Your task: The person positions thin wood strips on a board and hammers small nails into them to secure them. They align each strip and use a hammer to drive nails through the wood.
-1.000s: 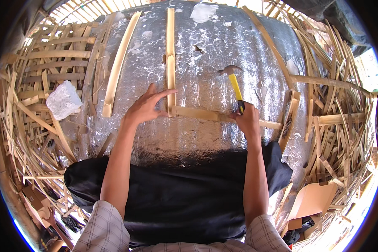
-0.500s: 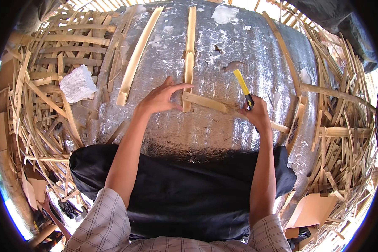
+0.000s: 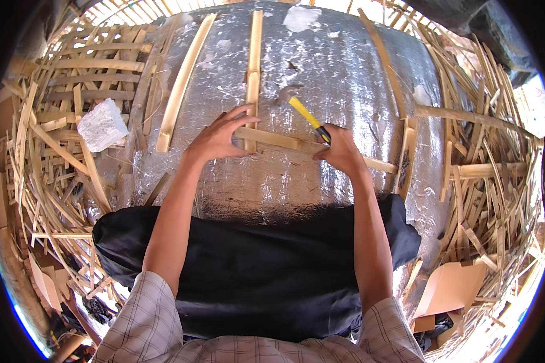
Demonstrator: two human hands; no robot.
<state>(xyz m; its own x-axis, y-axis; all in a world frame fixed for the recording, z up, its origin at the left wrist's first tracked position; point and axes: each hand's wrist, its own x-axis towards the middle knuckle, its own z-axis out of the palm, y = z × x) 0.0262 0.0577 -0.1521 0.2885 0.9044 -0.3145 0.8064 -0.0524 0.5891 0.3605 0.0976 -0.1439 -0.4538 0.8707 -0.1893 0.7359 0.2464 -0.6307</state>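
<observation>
My right hand (image 3: 343, 151) is closed round the black grip of a claw hammer (image 3: 304, 113) with a yellow handle. Its metal head points up and to the left, just above the silver foil sheet. Below the hammer, a short bamboo strip (image 3: 280, 140) lies crosswise, its left end over a long upright bamboo strip (image 3: 254, 66). At that crossing my left hand (image 3: 215, 138) has its thumb and fingers spread apart, with nothing visible between them. Whether its fingertips touch the strips I cannot tell.
Foil sheeting (image 3: 321, 60) covers the curved surface ahead. Another bamboo strip (image 3: 186, 81) lies on its left part. A white block (image 3: 102, 125) rests on woven bamboo at the left. Loose bamboo pieces (image 3: 484, 199) pile up at the right, near a cardboard box (image 3: 451, 290). Black cloth (image 3: 254, 260) covers my lap.
The hammer has tilted further left, its head nearer the strip crossing. My left hand has shifted slightly over the crossing, still spread. The whole view has moved a little.
</observation>
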